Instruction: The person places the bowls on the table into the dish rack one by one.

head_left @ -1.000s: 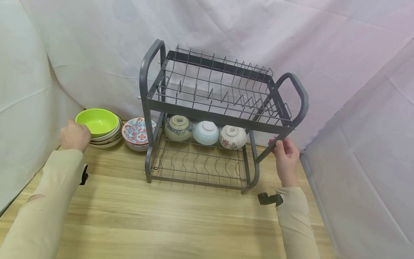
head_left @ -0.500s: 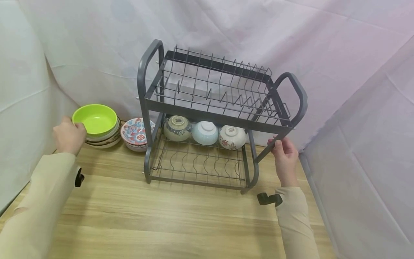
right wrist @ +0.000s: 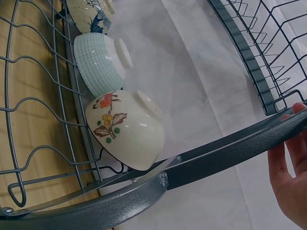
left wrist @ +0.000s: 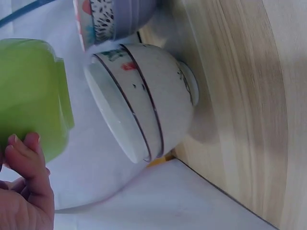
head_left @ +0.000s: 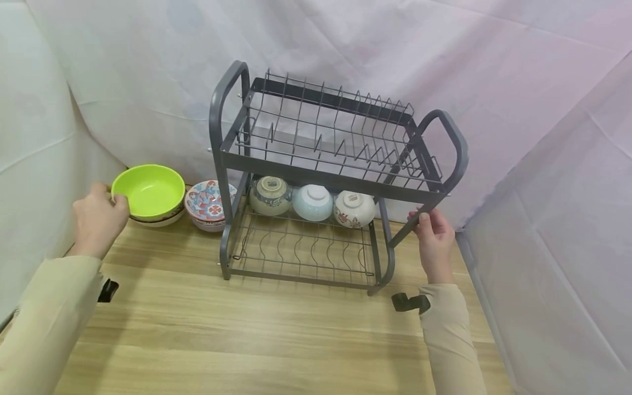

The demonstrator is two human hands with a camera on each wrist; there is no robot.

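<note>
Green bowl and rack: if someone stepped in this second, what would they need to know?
Left hand grips the green bowl, lifted off the white bowl beneath.
Right hand holds the rack by its right leg.
Done: three bowls lie on the lower shelf: beige, pale blue, flowered.
Left: green bowl, white bowl and patterned bowl remain outside the rack; the upper shelf holds nothing.

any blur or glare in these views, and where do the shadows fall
Head view: sharp, soft even light, faint shadow under the dish rack on the table. Left wrist view: green bowl slightly soft, white bowl shadowing the wood. Right wrist view: crisp, small highlights on the floral bowl.
</note>
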